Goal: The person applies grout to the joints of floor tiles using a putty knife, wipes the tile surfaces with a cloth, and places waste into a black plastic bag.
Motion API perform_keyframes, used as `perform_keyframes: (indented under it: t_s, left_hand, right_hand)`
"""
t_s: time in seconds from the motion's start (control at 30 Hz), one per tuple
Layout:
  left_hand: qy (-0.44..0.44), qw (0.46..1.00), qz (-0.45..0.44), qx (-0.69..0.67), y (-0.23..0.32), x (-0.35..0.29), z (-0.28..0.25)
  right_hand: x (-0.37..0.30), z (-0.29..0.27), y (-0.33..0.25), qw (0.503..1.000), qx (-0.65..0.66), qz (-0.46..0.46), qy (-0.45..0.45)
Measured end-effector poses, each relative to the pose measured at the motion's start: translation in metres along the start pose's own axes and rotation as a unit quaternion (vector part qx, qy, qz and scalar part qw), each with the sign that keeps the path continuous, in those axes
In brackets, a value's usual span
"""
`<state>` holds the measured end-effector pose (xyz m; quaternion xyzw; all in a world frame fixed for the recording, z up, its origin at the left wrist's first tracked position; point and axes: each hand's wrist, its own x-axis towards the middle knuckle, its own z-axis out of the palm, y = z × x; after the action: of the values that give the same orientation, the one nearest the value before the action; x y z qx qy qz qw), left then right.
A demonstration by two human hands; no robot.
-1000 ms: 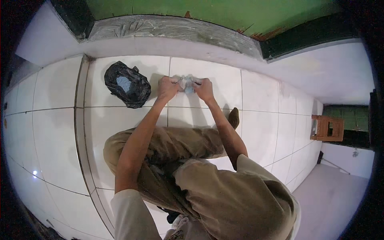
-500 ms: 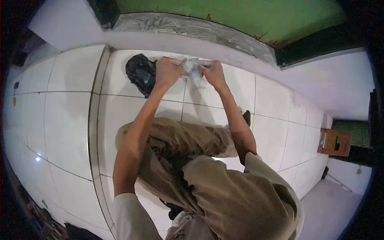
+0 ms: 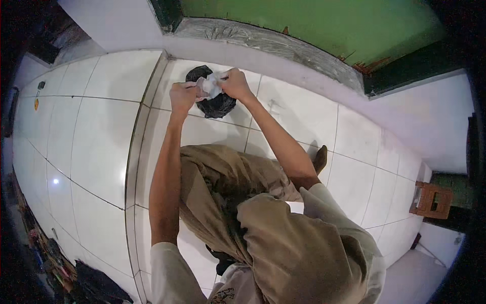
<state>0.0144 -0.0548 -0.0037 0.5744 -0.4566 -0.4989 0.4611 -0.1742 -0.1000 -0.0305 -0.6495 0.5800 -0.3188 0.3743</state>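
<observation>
Both my hands hold a crumpled, whitish, see-through piece of thin plastic (image 3: 209, 86), stretched between them. My left hand (image 3: 183, 95) pinches its left side, fingers closed. At its right side my right hand (image 3: 236, 84) is also closed on it. Below the plastic, a black plastic bag (image 3: 217, 107) lies bunched on the white tiled floor (image 3: 283, 114); the plastic and my hands hide part of it. I cannot tell whether the plastic touches the bag or whether anything is inside the bag.
A green door panel (image 3: 314, 25) with a worn grey lower edge stands beyond the hands. A raised tile edge (image 3: 136, 152) runs along the left. My bent legs (image 3: 238, 167) in brown trousers are close in front. At far right stands a brown stool (image 3: 431, 200).
My hands have moved left with the crumpled plastic, from bare tile beside the black bag to over it. The whole view has also shifted, so the door and stool appear farther right.
</observation>
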Motion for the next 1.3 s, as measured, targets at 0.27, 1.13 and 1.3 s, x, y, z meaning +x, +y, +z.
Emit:
perform_keyframes:
  t_s: [0.27, 1.13, 1.3]
  left_hand:
    - [0.074, 0.93, 0.108, 0.342, 0.012, 0.008, 0.023]
    - [0.11, 0.98, 0.049, 0.159, -0.024, 0.027, 0.014]
    - [0.105, 0.977, 0.041, 0.183, -0.008, 0.02, 0.026]
  right_hand:
    - [0.007, -0.003, 0.011, 0.946, -0.224, -0.18, 0.149]
    - [-0.025, 0.015, -0.036, 0.948, -0.235, -0.188, 0.107]
    - [-0.026, 0.01, -0.032, 0.932, -0.275, -0.202, 0.119]
